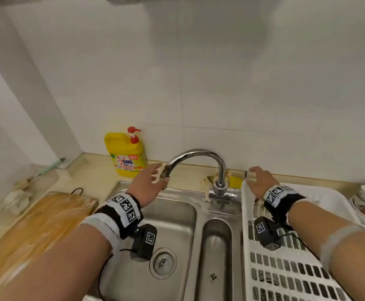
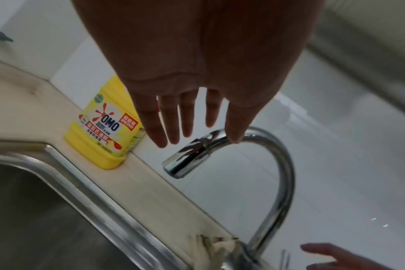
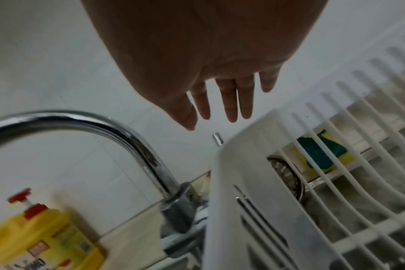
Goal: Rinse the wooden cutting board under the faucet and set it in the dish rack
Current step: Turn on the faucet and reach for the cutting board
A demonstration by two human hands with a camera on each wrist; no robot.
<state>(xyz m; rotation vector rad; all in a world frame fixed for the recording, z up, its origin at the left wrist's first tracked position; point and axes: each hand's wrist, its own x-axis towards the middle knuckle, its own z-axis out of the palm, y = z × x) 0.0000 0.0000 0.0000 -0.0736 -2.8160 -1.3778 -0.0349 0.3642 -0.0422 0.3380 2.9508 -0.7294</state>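
Hands reach out in the head view: left hand (image 1: 148,187) spread wide beside the faucet (image 1: 195,157) spout, right hand (image 1: 258,181) spread over the rack's (image 1: 285,268) far edge. Board (image 1: 36,227) lies on the counter, left of the sink (image 1: 177,216). Left wrist view: straight fingers (image 2: 173,117), holding nothing, near the spout, soap (image 2: 104,127) behind. Right wrist view: splayed fingers (image 3: 234,98) above the rack, touching nothing.

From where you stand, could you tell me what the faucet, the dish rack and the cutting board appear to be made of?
Faucet: polished metal, probably chrome-plated, with mirror-like reflections.
Dish rack: white plastic by its look, matte, moulded with slots and ribs.
Cutting board: wood, light brown with visible grain, unvarnished as far as I can tell.
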